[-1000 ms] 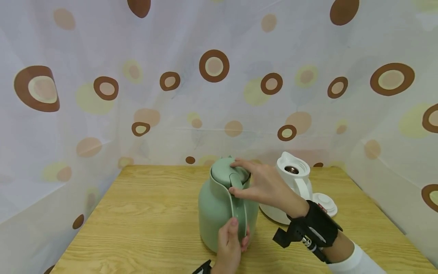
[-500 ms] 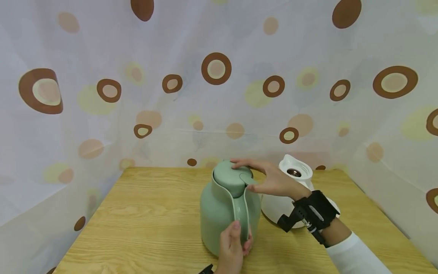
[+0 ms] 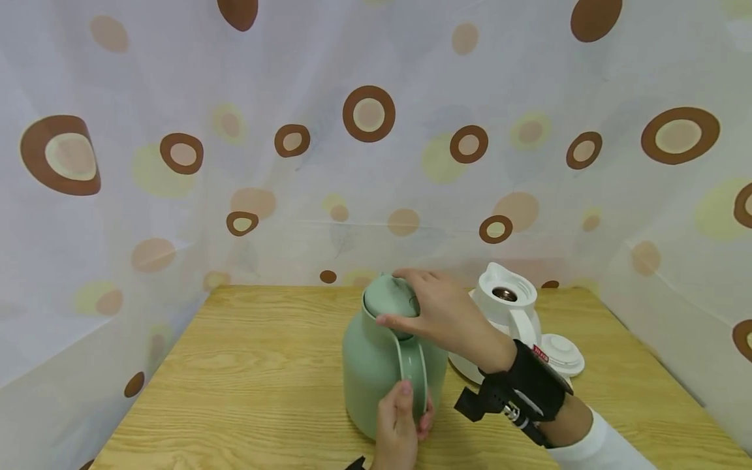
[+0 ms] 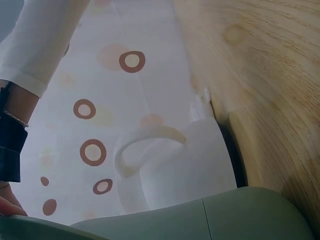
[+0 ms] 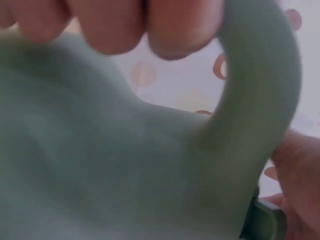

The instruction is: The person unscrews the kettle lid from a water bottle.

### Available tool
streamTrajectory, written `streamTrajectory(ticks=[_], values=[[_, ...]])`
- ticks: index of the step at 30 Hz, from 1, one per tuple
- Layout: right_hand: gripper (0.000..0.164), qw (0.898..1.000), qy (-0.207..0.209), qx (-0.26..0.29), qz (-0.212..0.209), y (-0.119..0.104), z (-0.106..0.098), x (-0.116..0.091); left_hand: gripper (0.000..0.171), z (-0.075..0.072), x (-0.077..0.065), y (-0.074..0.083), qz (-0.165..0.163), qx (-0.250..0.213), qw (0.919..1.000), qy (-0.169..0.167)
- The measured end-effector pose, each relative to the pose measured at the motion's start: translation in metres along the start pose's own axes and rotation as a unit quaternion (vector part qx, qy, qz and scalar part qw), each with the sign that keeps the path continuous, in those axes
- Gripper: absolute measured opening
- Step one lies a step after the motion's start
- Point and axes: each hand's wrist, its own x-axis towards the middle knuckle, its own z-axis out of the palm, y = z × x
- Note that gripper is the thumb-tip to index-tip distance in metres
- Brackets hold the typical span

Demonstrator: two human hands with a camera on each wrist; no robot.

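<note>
A pale green vacuum jug (image 3: 370, 372) stands upright on the wooden table in the head view. Low on its handle (image 3: 414, 362), my left hand (image 3: 396, 424) grips with the thumb on top. My right hand (image 3: 443, 316) holds the jug's round lid (image 3: 386, 294), thumb at the near side and fingers over the far side, hiding the lid's right part. The right wrist view has the curled fingers (image 5: 185, 25) of the left hand by the handle. In the left wrist view, the green jug body (image 4: 250, 215) fills the bottom edge.
Behind and right of the green jug stands a white vacuum jug (image 3: 508, 313), its mouth uncovered. A white lid (image 3: 561, 356) lies on the table (image 3: 264, 365) beside it. A curtain (image 3: 264, 85) with brown and yellow spots encloses the back and sides.
The lid's tab first pointed along the handle, then swung right as the right hand turned it. Now that hand has shifted left round the lid, covering the tab. The left hand keeps its grip.
</note>
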Motion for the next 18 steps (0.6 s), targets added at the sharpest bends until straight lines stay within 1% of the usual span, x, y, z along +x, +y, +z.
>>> streamTrajectory(ticks=[5,8,10,12,16,17,18], values=[[0.059,1.0,-0.001,0.002,-0.016,0.003,0.001,0.0,0.04,-0.001,0.001,0.0,0.006,-0.002,0.9999,-0.011],[0.058,0.999,-0.02,0.015,-0.036,0.011,0.001,0.002,0.041,-0.002,0.001,0.0,0.007,0.003,0.9998,-0.017],[0.057,0.997,-0.037,0.03,-0.06,0.019,0.0,0.003,0.041,-0.002,0.001,0.001,0.004,0.007,0.9998,-0.018],[0.056,0.993,-0.058,0.056,-0.086,0.027,-0.002,0.005,0.042,-0.001,0.001,0.001,0.0,0.013,0.9998,-0.016],[0.051,0.979,-0.096,0.124,-0.134,0.041,-0.004,0.011,0.043,-0.001,0.002,0.001,-0.004,0.028,0.9995,-0.012],[0.05,0.976,-0.103,0.134,-0.139,0.043,-0.005,0.013,0.043,-0.001,0.002,0.0,-0.004,0.032,0.9994,-0.013],[0.049,0.975,-0.106,0.133,-0.143,0.043,-0.005,0.014,0.043,-0.001,0.002,-0.001,0.0,0.035,0.9993,-0.014]])
